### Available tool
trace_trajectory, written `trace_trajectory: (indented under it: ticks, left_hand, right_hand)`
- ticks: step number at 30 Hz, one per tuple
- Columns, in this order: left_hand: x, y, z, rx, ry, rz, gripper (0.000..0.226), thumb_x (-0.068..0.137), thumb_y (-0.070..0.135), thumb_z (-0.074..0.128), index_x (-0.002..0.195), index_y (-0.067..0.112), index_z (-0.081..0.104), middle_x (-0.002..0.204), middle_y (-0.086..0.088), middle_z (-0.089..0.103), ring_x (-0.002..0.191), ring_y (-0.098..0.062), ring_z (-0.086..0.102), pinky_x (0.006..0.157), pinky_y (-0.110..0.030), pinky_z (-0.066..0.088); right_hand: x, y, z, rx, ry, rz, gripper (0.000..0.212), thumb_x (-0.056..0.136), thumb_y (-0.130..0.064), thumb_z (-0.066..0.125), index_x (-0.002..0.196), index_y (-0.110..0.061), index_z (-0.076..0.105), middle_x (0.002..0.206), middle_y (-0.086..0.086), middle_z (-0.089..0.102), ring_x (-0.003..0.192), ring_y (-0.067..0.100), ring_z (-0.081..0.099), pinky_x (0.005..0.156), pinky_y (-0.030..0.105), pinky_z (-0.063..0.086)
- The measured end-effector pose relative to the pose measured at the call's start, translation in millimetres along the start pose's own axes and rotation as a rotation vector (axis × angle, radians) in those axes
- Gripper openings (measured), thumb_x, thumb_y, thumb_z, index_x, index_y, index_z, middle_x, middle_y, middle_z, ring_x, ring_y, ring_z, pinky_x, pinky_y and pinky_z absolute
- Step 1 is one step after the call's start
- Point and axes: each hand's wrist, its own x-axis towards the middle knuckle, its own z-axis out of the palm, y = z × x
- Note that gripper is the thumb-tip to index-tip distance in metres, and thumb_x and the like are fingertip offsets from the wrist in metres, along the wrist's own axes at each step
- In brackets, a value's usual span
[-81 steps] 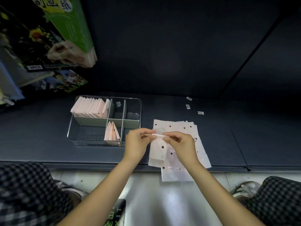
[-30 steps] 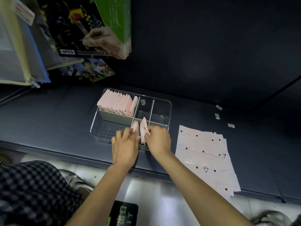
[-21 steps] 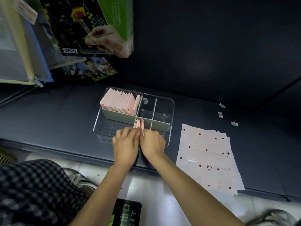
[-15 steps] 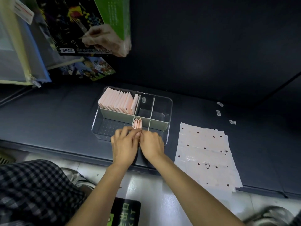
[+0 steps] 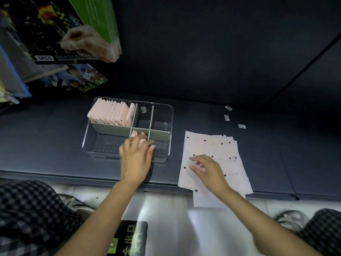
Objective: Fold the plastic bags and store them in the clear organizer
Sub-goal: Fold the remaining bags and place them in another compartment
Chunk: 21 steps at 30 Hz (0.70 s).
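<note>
The clear organizer (image 5: 88, 143) with grey-green dividers sits on the dark shelf. Its back left compartment holds a row of folded pink bags (image 5: 108, 113). A few folded bags (image 5: 135, 134) stand in the front compartment by the middle divider. My left hand (image 5: 135, 156) rests over them with straight fingers touching their tops. A pile of flat white plastic bags (image 5: 217, 148) with black dots lies to the right, hanging over the shelf edge. My right hand (image 5: 208, 169) hovers over this pile, fingers spread and relaxed, holding nothing.
Boxed goods (image 5: 60, 30) and a colourful pack (image 5: 77, 78) hang at the upper left. Three small labels (image 5: 227, 117) lie on the shelf behind the bag pile. My checked trouser knees (image 5: 33, 209) and a shoe (image 5: 289, 218) are below the shelf edge.
A folded bag went into the front compartment of the organizer. My right hand has left the organizer and moved right over the flat bag pile. My left hand stays at the folded bags.
</note>
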Motion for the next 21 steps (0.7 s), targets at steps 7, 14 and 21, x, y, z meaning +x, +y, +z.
trace_trajectory:
  ticks: [7,14,21]
  left_hand:
    - [-41,64,37,-0.265,-0.669,0.248,0.035,0.094,0.036,0.052,0.127,0.024,0.057,0.137,0.009,0.051,0.127,-0.012,0.042,0.101,-0.022,0.033]
    - [-80,60,64,0.109,-0.942,0.485,0.094,0.085,0.048,0.061,0.150,0.031,-0.005,0.150,0.013,-0.022,0.141,-0.009,-0.022,0.114,-0.029,-0.016]
    - [-89,74,71,0.075,-0.768,0.363,0.056,0.097,0.032,0.046,0.144,0.045,0.021,0.158,0.012,0.006,0.145,-0.010,0.000,0.115,-0.030,-0.011]
  right_hand:
    - [-57,102,-63,-0.342,-0.224,0.033,0.060,0.080,-0.042,0.070,0.134,-0.028,0.048,0.139,-0.013,0.045,0.129,0.009,0.040,0.099,0.014,0.031]
    - [-84,134,-58,-0.412,-0.366,-0.111,0.090,0.078,-0.035,0.074,0.148,-0.035,0.016,0.153,-0.024,0.000,0.141,-0.004,-0.004,0.115,0.017,0.000]
    - [-83,139,-60,-0.351,-0.394,-0.128,0.074,0.089,-0.008,0.058,0.149,-0.026,0.017,0.154,-0.016,0.000,0.143,0.002,-0.005,0.116,0.018,-0.007]
